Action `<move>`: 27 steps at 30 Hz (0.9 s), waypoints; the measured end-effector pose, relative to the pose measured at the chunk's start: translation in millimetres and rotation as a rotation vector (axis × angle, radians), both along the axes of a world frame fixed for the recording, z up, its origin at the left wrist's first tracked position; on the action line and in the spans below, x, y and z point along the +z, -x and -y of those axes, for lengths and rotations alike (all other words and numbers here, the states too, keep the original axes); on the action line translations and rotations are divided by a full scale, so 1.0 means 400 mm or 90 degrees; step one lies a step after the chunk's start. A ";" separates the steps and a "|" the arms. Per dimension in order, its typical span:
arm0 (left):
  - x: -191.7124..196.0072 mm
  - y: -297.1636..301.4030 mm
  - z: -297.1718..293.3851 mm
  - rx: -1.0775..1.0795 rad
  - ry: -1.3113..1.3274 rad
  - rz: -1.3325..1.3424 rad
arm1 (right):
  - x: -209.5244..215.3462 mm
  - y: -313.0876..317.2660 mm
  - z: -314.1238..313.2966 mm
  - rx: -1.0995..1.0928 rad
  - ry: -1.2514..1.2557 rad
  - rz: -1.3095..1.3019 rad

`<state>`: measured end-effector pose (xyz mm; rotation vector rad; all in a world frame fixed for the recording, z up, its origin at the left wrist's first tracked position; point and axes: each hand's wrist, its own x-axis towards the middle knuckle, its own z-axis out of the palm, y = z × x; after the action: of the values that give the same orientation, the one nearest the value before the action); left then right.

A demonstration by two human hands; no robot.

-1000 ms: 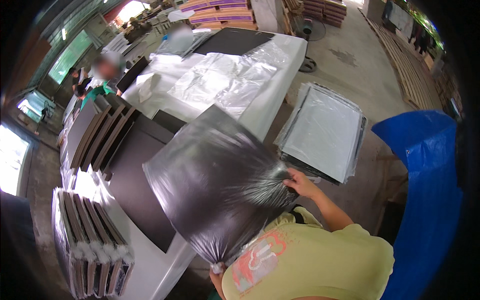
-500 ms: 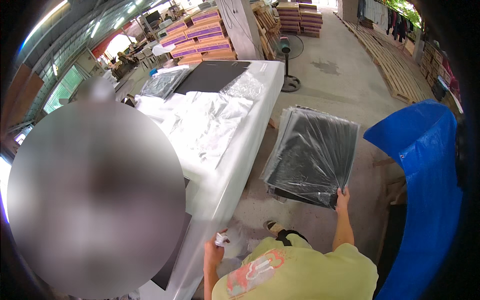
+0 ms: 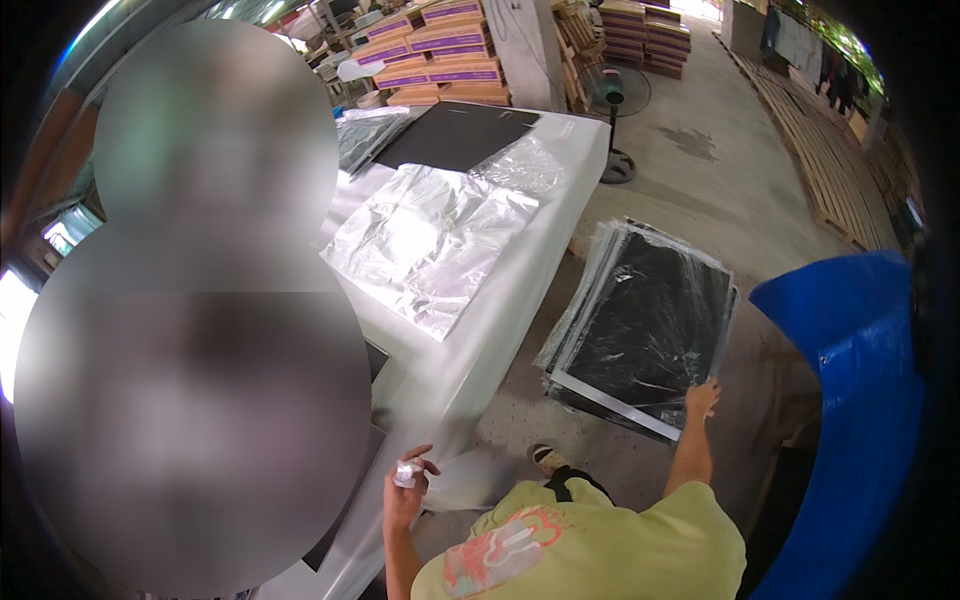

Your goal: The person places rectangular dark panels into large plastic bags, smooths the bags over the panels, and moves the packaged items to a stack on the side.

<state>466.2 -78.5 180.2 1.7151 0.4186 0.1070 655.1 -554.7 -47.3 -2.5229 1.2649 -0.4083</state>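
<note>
A stack of black boards in clear plastic sleeves (image 3: 650,315) lies low on my right, beside the table. My right hand (image 3: 703,398) is at the stack's near right corner, fingers apart and nothing visibly gripped. A pale strip runs along the near edge of the top sleeve. My left hand (image 3: 408,485) is raised by the table's near edge with a small white crumpled piece (image 3: 407,473) held against its fingers; its exact kind is unclear. On the white-covered table (image 3: 500,330) lies a shiny, wrinkled clear plastic sheet (image 3: 430,250).
A large black board (image 3: 460,137) and more clear plastic (image 3: 525,165) are at the table's far end. Blue sheeting (image 3: 860,400) stands at right. Beyond are a fan (image 3: 615,130), a pillar (image 3: 525,55), stacked cartons (image 3: 445,50) and wooden pallets (image 3: 800,130). Blurred patches cover the left.
The top sleeve has come down flat onto the stack, and my right hand has loosened from its corner. My left hand has shifted slightly left. The view has turned a little.
</note>
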 end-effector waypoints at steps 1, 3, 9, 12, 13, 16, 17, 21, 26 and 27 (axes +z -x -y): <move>0.012 -0.006 -0.003 0.004 0.011 0.025 | -0.045 -0.003 0.009 0.102 -0.006 0.034; 0.027 -0.004 -0.009 0.018 0.029 0.051 | -0.081 -0.037 -0.047 0.345 -0.103 0.123; 0.024 0.056 -0.042 0.087 0.157 0.174 | 0.331 0.136 -0.738 1.050 -0.671 0.176; 0.052 0.067 -0.050 0.138 0.270 0.249 | 0.552 0.250 -0.929 1.319 -0.638 0.247; 0.061 0.078 -0.053 0.161 0.305 0.288 | 0.594 0.282 -0.974 1.369 -0.673 0.251; 0.103 0.124 -0.065 0.253 0.456 0.375 | 0.642 0.353 -1.055 1.418 -0.788 0.050; 0.112 0.141 -0.071 0.280 0.514 0.403 | 0.634 0.373 -1.073 1.386 -0.809 0.111; 0.062 0.226 -0.087 0.282 0.352 0.390 | 0.622 0.456 -1.127 1.271 -0.848 0.155; 0.030 0.297 -0.080 0.501 0.533 0.354 | 0.598 0.506 -1.164 1.223 -0.756 0.100; 0.035 0.305 -0.078 0.530 0.526 0.369 | 0.590 0.508 -1.169 1.212 -0.759 0.094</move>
<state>344.1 -47.4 194.1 0.5703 0.6014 0.8809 451.9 -86.9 188.7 -1.4617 -0.9684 0.4772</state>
